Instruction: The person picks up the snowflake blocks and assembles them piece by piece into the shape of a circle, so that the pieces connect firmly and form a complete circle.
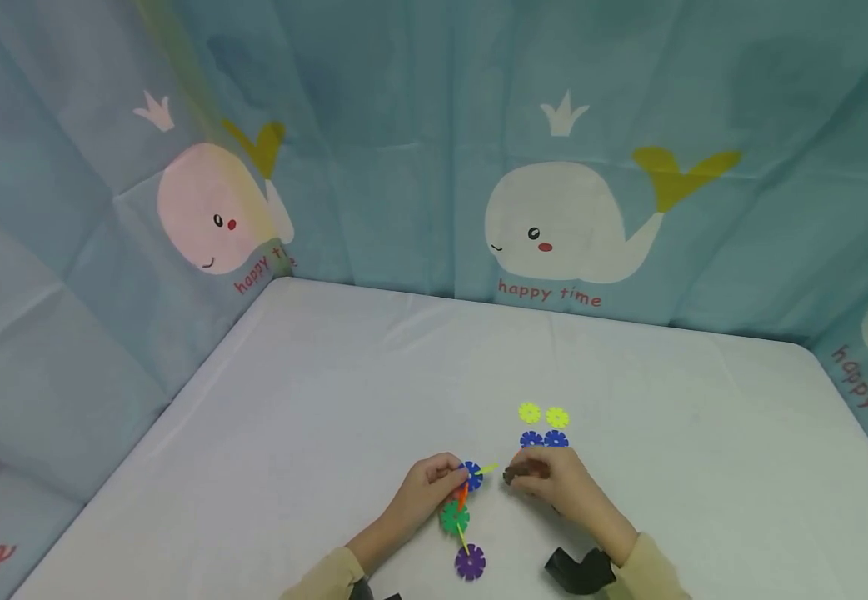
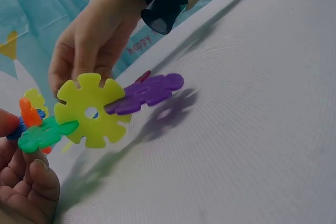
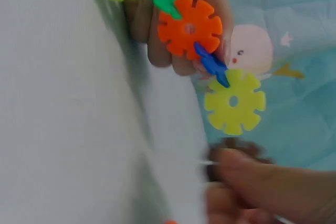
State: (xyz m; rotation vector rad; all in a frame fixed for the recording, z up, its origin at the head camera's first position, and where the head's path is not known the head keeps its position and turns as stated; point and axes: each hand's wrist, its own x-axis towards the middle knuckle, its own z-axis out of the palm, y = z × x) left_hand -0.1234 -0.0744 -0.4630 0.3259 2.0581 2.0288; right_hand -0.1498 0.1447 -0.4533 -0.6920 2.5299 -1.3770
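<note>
My left hand [image 1: 428, 490] pinches a chain of interlocked notched plastic discs at its blue disc [image 3: 211, 65]. From there the chain runs through an orange disc [image 3: 190, 43], a green disc [image 1: 455, 517] and a yellow disc [image 2: 100, 124] to a purple disc [image 1: 470, 562] at the near end. Another yellow disc [image 3: 244, 116] juts from the blue one toward the right. Between thumb and fingers, my right hand [image 1: 571, 483] pinches a brown disc [image 1: 510, 474], apart from that yellow disc and blurred in the right wrist view.
Beyond my right hand, two yellow discs [image 1: 529, 412] and two blue discs [image 1: 556, 439] lie on the white table [image 1: 314, 400]. A black wrist device [image 1: 581, 572] sits by the right forearm. Blue whale-print cloth [image 1: 404, 150] walls the table's back and sides.
</note>
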